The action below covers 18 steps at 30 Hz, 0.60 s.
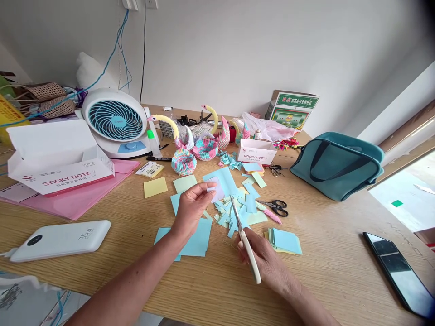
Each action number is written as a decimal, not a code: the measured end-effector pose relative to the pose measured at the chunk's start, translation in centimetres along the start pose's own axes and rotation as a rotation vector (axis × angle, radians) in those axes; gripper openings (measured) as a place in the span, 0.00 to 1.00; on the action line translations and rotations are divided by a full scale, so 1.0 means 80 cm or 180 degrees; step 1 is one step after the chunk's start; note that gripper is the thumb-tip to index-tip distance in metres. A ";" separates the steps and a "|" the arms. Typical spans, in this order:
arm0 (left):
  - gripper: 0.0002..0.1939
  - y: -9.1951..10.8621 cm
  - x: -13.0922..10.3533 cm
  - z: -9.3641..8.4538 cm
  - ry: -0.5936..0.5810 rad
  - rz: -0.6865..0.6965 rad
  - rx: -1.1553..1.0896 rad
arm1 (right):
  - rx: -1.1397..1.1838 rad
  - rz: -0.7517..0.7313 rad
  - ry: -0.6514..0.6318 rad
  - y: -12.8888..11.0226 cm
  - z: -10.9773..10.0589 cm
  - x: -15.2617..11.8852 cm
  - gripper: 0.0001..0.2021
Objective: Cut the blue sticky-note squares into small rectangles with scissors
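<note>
Between the thumb and fingers of my left hand (pixel 190 206) is a small pale lilac piece of paper (pixel 218 190). My right hand (pixel 260 253) is wrapped round a pair of white-handled scissors (pixel 247 246), whose blades point up and away, just right of the paper and apart from it. Beneath the blades lies a heap of cut blue and green paper strips (pixel 234 215). Larger blue sheets (pixel 197 240) rest under and beside my left wrist. To the right of my right hand sits a stack of blue and yellow paper pieces (pixel 285 241).
Folded-paper swans (pixel 183 154) stand at the back, near a white fan (pixel 115 120). Black-handled scissors (pixel 278 207) lie right of the strips. A sticky-note box (pixel 61 167) and power bank (pixel 64 240) are left; a teal bag (pixel 336 167) and phone (pixel 397 271) are right.
</note>
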<state>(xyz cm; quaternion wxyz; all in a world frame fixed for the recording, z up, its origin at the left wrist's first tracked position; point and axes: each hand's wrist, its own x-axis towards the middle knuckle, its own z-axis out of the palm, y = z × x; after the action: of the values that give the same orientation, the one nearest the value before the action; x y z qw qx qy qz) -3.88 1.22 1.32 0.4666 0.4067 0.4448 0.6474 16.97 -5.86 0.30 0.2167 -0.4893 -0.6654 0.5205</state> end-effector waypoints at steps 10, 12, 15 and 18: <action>0.15 -0.003 0.000 0.001 0.0013 0.0096 -0.0077 | -0.0117 -0.0061 -0.0044 0.003 0.001 0.002 0.19; 0.15 -0.002 0.001 -0.001 0.0033 0.0106 -0.0075 | -0.0151 -0.0085 -0.0060 0.004 0.001 0.002 0.19; 0.14 0.000 0.001 -0.002 0.0067 0.0112 -0.0104 | -0.0147 -0.0098 -0.0073 0.003 0.001 0.002 0.20; 0.14 0.001 -0.001 0.000 0.0047 0.0105 -0.0134 | -0.0130 -0.0112 -0.0068 0.002 0.002 0.002 0.20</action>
<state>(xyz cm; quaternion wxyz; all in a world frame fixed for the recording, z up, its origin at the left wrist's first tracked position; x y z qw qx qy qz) -3.85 1.12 1.39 0.4609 0.3992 0.4278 0.6672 16.87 -5.81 0.07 0.2087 -0.4762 -0.6866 0.5082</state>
